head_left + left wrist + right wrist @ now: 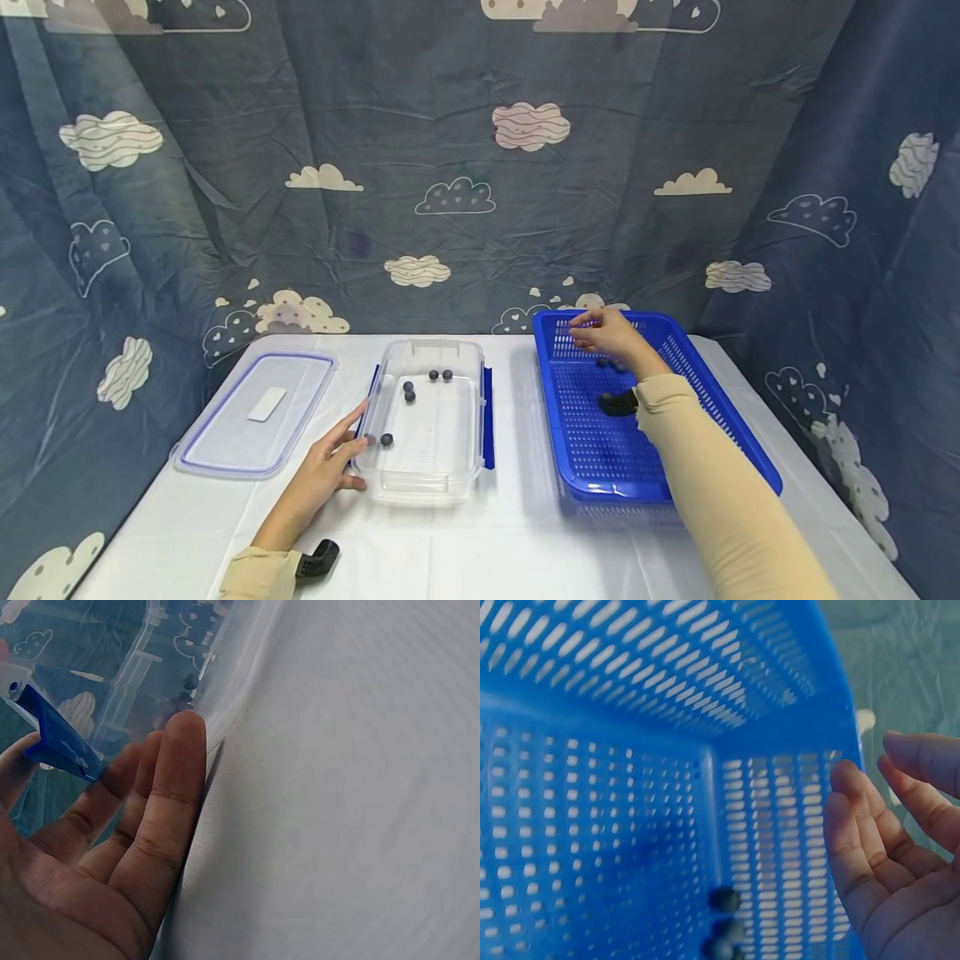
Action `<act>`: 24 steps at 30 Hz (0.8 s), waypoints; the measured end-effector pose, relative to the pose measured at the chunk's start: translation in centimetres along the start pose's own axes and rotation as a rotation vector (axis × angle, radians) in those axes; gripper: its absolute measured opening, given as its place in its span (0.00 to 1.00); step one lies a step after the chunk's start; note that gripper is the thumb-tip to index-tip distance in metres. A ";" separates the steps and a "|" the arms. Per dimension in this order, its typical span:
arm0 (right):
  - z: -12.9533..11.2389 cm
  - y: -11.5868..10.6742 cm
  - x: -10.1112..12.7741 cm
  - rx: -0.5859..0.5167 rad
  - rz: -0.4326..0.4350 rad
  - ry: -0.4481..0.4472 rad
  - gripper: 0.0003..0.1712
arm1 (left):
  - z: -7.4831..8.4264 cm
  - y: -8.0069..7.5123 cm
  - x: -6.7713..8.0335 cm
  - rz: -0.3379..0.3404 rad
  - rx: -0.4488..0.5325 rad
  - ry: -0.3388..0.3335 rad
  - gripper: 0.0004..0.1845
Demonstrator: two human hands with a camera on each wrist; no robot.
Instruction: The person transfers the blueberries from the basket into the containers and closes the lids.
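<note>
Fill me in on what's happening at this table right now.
A person sits at a white table. Their left hand rests with straight fingers against the side of a clear container that holds five small dark balls. Their right hand hovers open over the far end of a blue basket, above a few more dark balls in its corner. The container's lid lies off to the left.

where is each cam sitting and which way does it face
Head: worn high, looks forward and down at the table; shows both sleeved arms, left hand, right hand.
Left wrist: beside the clear container, faces its wall; shows palm and fingers.
Right wrist: above the blue basket, faces its corner and berries; shows open fingers.
Shared: head and right wrist both show the basket.
</note>
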State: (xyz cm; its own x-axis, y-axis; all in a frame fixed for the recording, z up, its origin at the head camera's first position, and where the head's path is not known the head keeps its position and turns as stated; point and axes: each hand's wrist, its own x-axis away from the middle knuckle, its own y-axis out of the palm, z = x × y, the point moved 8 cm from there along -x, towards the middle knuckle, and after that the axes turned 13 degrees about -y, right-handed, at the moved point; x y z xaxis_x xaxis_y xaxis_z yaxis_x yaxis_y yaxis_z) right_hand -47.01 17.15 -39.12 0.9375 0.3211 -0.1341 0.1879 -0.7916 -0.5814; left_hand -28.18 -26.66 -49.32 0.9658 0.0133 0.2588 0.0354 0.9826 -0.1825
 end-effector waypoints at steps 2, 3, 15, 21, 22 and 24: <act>0.7 -0.4 0.2 0.010 0.006 0.017 0.23 | 0.0 0.0 0.0 -0.001 -0.001 -0.002 0.32; 1.1 -0.6 0.3 0.017 0.007 0.027 0.24 | 0.0 0.0 0.0 -0.001 0.000 -0.004 0.32; 5.1 -1.5 0.8 0.017 0.039 0.104 0.26 | -0.2 -0.1 -0.1 -0.005 0.006 -0.003 0.32; 7.3 -0.9 0.7 0.043 0.016 0.135 0.28 | -0.2 -0.1 -0.2 -0.006 0.007 0.007 0.32; 7.5 -0.7 0.8 0.048 0.011 0.140 0.29 | -0.2 -0.1 -0.2 -0.007 0.009 0.009 0.32; 8.0 -0.4 0.8 0.056 -0.004 0.154 0.30 | -0.2 -0.1 -0.3 -0.010 0.012 0.011 0.32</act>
State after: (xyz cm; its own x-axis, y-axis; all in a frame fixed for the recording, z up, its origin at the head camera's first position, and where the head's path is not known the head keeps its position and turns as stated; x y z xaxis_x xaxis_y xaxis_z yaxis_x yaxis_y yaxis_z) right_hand -48.66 21.90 -45.46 0.9714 0.2373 -0.0098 0.1790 -0.7588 -0.6262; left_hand -28.41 -26.75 -49.56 0.9681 0.0013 0.2504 0.0422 0.9849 -0.1682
